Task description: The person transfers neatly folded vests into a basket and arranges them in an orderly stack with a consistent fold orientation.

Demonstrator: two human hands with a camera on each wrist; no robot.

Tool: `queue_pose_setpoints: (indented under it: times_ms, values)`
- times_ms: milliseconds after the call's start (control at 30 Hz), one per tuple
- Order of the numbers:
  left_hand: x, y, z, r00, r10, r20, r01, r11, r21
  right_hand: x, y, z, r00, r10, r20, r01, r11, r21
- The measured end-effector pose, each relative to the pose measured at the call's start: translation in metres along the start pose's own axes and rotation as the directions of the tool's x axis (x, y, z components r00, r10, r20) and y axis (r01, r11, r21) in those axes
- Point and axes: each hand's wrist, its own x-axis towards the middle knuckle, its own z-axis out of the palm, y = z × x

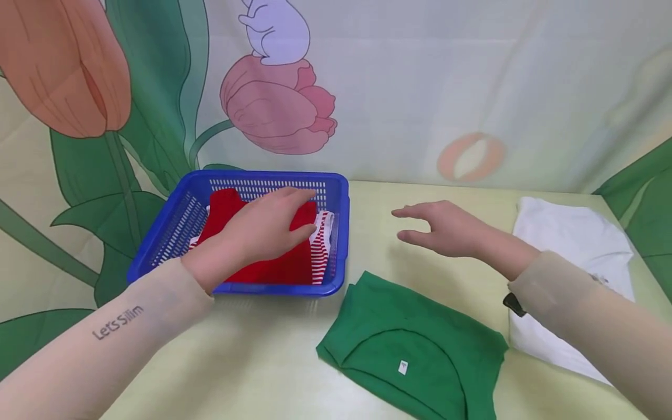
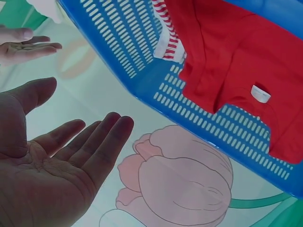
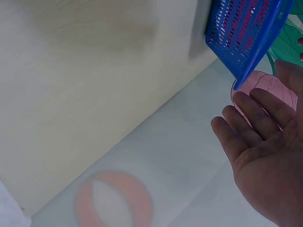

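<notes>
My left hand [image 1: 268,224] hovers over a blue plastic basket [image 1: 342,233], its fingers loosely extended and nothing in them. Inside the basket lies a folded red shirt [image 1: 283,265], seen with a white label in the left wrist view, on top of a red-and-white striped garment [image 1: 319,256]. To the right of the basket my right hand [image 1: 446,227] is held above the table, fingers apart and holding nothing. Below it a folded green shirt [image 1: 409,332] with a small white label at the neck lies on the table, close to the basket's front right corner.
A white garment [image 1: 572,233] lies at the table's right side, partly behind my right forearm. The pale yellow table [image 1: 210,361] ends at a curtain [image 1: 399,105] printed with tulips and a white animal.
</notes>
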Motion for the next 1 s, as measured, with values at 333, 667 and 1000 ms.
queue_pose_setpoints:
  times_ms: [333, 667, 1000]
  values:
    - [-0.016, 0.016, 0.017, 0.996, 0.078, -0.035, -0.079, 0.997, -0.005, -0.013, -0.003, 0.021, 0.997, -0.055, 0.052, 0.054, 0.998, 0.009]
    - [-0.042, 0.038, 0.034, 0.972, 0.223, -0.072, -0.220, 0.974, 0.047, -0.011, -0.001, 0.040, 0.990, -0.118, 0.082, 0.121, 0.992, -0.038]
    - [-0.062, 0.051, 0.054, 0.926, 0.370, -0.074, -0.366, 0.928, 0.064, -0.011, 0.001, 0.056, 0.988, -0.117, 0.103, 0.119, 0.993, -0.012]
